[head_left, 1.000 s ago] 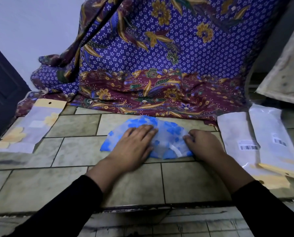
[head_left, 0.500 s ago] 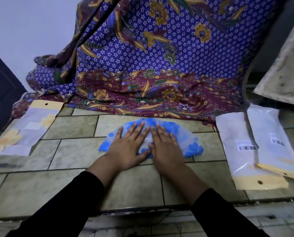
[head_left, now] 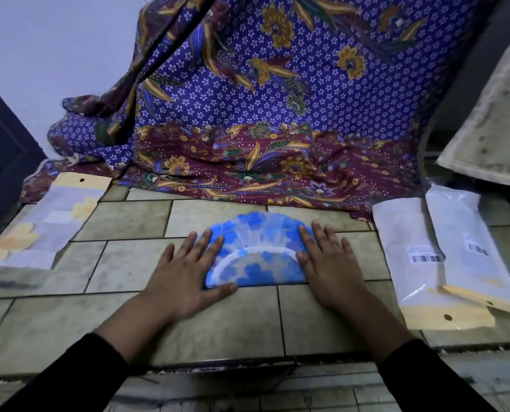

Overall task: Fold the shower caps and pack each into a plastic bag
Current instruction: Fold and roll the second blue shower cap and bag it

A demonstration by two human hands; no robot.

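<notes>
A clear shower cap (head_left: 256, 251) with blue flower prints lies folded into a half-circle on the tiled surface (head_left: 301, 316), its white elastic band arching across it. My left hand (head_left: 188, 272) lies flat with straight fingers on the cap's left edge. My right hand (head_left: 331, 263) presses flat on the cap's right edge. Both hands hold nothing. A packed bag (head_left: 49, 221) with a yellow-flower cap and a yellow header card lies at the far left.
Plastic bags with barcode labels and yellow header cards (head_left: 417, 260) lie stacked at the right, a second stack (head_left: 470, 251) overlapping them. A purple and maroon batik cloth (head_left: 262, 120) hangs behind the work area. The tiled ledge drops off near my forearms.
My hands, side by side on the cap's middle half a second ago, have slid apart to its left and right edges, flattening it. The elastic band now shows.
</notes>
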